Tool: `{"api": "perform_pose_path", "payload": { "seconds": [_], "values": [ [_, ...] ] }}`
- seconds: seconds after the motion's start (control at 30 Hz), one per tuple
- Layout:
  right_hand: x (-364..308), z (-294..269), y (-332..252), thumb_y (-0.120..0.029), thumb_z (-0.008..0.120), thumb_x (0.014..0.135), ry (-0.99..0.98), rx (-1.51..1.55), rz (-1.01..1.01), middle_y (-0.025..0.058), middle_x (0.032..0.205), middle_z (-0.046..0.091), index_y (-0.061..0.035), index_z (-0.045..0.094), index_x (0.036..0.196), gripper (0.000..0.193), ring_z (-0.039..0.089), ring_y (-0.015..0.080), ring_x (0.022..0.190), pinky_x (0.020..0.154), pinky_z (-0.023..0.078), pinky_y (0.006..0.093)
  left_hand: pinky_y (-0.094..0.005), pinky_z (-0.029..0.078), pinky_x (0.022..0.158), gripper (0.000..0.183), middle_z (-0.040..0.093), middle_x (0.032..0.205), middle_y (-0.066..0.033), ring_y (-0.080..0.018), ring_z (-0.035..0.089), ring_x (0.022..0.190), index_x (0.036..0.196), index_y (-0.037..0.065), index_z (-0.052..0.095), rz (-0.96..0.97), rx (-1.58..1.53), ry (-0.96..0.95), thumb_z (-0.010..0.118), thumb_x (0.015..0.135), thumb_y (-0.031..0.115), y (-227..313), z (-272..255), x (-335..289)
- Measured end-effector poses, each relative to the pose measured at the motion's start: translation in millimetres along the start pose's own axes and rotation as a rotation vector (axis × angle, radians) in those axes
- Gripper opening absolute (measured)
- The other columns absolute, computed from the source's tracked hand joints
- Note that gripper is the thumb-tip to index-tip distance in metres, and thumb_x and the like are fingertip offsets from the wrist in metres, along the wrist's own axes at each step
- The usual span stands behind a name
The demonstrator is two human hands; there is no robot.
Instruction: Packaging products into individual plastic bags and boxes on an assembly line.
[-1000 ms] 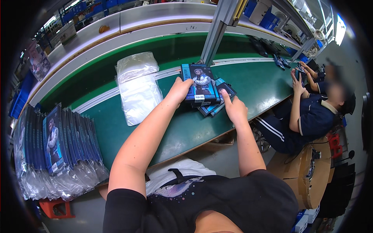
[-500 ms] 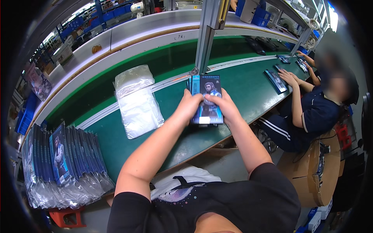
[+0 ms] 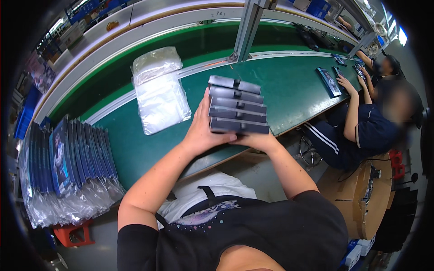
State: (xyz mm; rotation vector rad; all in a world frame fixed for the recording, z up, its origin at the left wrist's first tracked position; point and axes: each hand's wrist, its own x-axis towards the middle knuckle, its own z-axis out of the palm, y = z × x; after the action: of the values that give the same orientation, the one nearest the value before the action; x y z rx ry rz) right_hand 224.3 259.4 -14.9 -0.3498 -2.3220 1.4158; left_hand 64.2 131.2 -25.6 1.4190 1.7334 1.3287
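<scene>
Between my hands is a stack of several flat dark boxes (image 3: 238, 107), tilted so that their narrow end faces show, slightly blurred. My left hand (image 3: 203, 128) grips the stack along its left side, thumb across the near edge. At the near right corner, my right hand (image 3: 257, 141) holds it from below; most of its fingers are hidden by the boxes. Beyond my left hand lies a pile of clear plastic bags (image 3: 163, 101) on the green table (image 3: 289, 101). Upright printed boxes in clear bags (image 3: 68, 158) stand in a row at the far left.
A metal post (image 3: 247, 34) rises at the table's back edge. Two people sit at the right, the nearer one's hand (image 3: 347, 86) beside printed boxes (image 3: 328, 82). A cardboard carton (image 3: 355, 198) stands at my lower right, and a red stool (image 3: 74, 234) at lower left.
The printed front faced up before; now the stack is tipped and its ends show. My hands have shifted from on top to the side and underneath. The view has also shifted.
</scene>
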Motion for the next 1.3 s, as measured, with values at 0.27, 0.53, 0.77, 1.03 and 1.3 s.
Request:
{"api": "perform_pose_path", "payload": {
  "seconds": [0.27,0.53,0.77,1.03,1.3],
  "values": [
    [26.0,-5.2,-31.2,-0.010,0.077,0.063,0.051,0.264,-0.006,0.0072,0.112,0.058,-0.0006,0.048,0.121,0.065,0.053,0.0171,0.105,0.095,0.040,0.0324,-0.0374,0.039,0.097,0.087,0.052,0.116,-0.0251,-0.0340,0.052,0.109,0.127,-0.010,0.039,-0.082,-0.065,0.131,0.068,0.074,0.053,44.3,-11.9,12.8],
    [88.4,-72.3,-25.3,-0.050,0.071,0.070,-0.190,0.241,0.601,0.0105,0.104,0.066,-0.0058,0.062,0.113,0.063,0.062,0.0224,0.094,0.077,0.048,0.0333,-0.0410,0.034,0.103,0.071,0.035,0.138,-0.0214,-0.0329,0.041,0.125,0.135,-0.001,0.038,0.022,0.376,0.192,0.063,0.083,0.040,59.5,-46.9,-45.9],
    [116.2,-122.3,-47.2,-0.064,0.068,0.064,-0.353,-0.446,0.733,0.0150,0.100,0.065,-0.0011,0.061,0.113,0.079,0.062,0.0244,0.087,0.068,0.049,0.0355,-0.0422,0.036,0.098,0.032,0.052,0.124,-0.0116,-0.0304,0.045,0.118,0.107,0.004,0.063,0.119,0.981,0.314,0.063,0.076,0.007,22.0,-106.3,-102.8],
    [122.2,-82.4,-46.8,-0.064,0.071,0.060,0.216,-0.517,0.520,0.0293,0.119,0.053,0.0138,0.039,0.128,0.108,0.054,0.0343,0.112,0.095,0.041,0.0395,-0.0384,0.042,0.086,0.023,0.062,0.100,-0.0074,-0.0258,0.056,0.097,0.096,0.005,0.066,0.167,1.015,0.250,0.060,0.075,-0.001,-3.9,-129.4,-92.0],
    [95.1,-38.5,-53.2,-0.051,0.078,0.062,0.783,-0.641,-0.116,0.0228,0.114,0.055,0.0072,0.032,0.134,0.103,0.059,0.0337,0.100,0.088,0.047,0.0382,-0.0359,0.047,0.074,0.021,0.056,0.088,-0.0117,-0.0291,0.056,0.084,0.097,0.000,0.063,0.194,0.772,0.386,0.056,0.078,-0.006,1.7,-120.8,-83.9]
  ]
}}
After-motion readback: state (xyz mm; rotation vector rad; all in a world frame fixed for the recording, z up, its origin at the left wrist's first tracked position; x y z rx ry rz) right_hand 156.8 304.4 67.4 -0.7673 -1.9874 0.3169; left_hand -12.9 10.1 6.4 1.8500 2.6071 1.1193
